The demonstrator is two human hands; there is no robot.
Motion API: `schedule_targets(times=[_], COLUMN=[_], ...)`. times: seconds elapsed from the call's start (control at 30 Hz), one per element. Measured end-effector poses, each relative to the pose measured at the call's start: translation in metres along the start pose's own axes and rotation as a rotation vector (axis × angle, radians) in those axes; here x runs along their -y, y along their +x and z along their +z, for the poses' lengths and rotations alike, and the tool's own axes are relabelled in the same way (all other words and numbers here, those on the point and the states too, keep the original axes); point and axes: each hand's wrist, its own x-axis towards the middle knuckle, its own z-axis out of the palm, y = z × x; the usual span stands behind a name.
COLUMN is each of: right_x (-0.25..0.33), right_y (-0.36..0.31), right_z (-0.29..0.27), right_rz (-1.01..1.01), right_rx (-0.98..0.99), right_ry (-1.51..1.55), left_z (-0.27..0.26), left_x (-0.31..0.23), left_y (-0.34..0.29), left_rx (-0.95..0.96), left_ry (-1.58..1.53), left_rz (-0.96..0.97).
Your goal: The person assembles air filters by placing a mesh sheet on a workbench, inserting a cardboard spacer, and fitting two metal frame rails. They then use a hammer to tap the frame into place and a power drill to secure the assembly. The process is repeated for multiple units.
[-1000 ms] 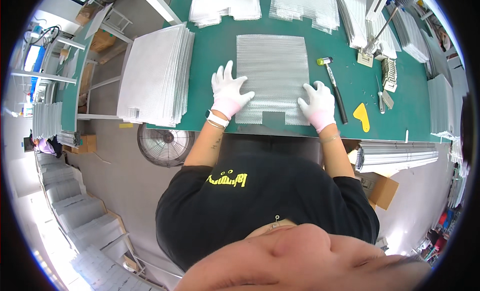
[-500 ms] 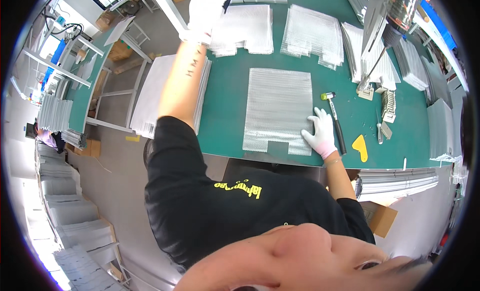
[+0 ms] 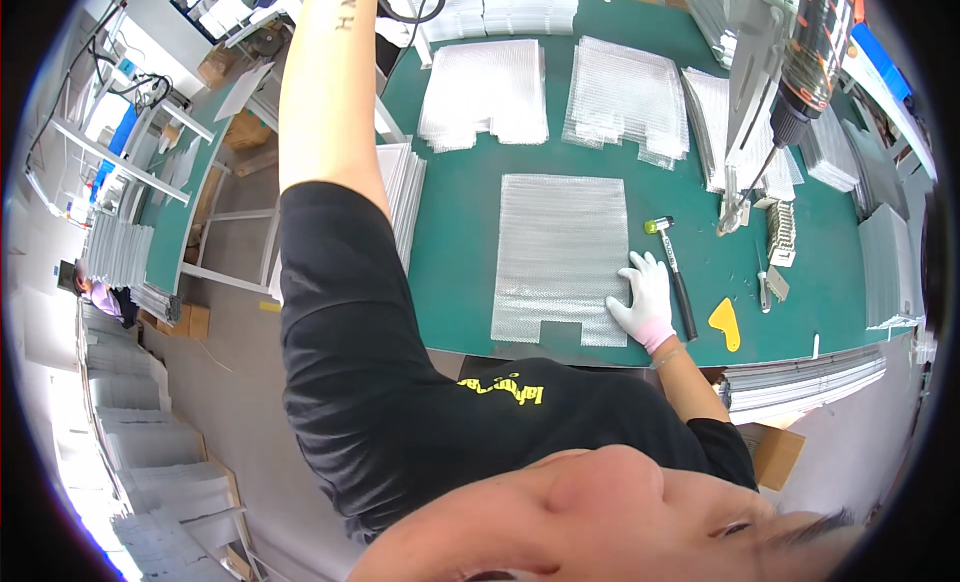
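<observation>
In front of me a silvery, finely ribbed sheet (image 3: 560, 252) with a notch in its near edge lies flat on the green table (image 3: 455, 252). My right hand (image 3: 645, 304), in a white glove, rests at the sheet's right edge near the lower corner, with thumb and fingers spread. My left forearm (image 3: 330, 102) reaches up and out past the top edge, so the left hand cannot be seen. Just right of my right hand lies a hammer (image 3: 677, 282) with a yellow-green tip and black handle.
Similar sheets form a far left stack (image 3: 485, 92) and a far right stack (image 3: 628, 97). A power drill (image 3: 812, 67) stands mounted at the right, above a row of metal parts (image 3: 781, 232). A yellow scraper (image 3: 725, 324) and a screwdriver (image 3: 765, 290) lie nearby. White panels (image 3: 398, 202) stand left.
My left hand, visible earlier near the top, has gone out past the upper edge as that arm reached further. The whole view has shifted slightly; my right hand stays at the sheet's edge.
</observation>
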Motion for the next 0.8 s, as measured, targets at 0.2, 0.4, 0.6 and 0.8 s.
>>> schedule_targets(times=[0.2, 0.4, 0.6, 0.8], right_x=[0.001, 0.0, 0.001, -0.003], right_y=[0.004, 0.004, 0.003, 0.002], right_z=[0.0, 0.0, 0.0, 0.005], right_rz=[-0.006, 0.024, -0.009, 0.032], right_rx=[-0.005, 0.026, -0.001, 0.06], right_ry=[0.003, -0.002, 0.017, -0.017], left_z=[0.031, 0.016, -0.105, -0.088], left_x=[-0.016, -0.037, -0.096, -0.088], left_y=[0.029, 0.003, -0.035, -0.057], left_rx=[-0.041, -0.178, 0.742, 0.702], left_ry=[-0.113, -0.203, -0.06, 0.395], left_rz=[0.055, 0.225, 0.614, 1.043])
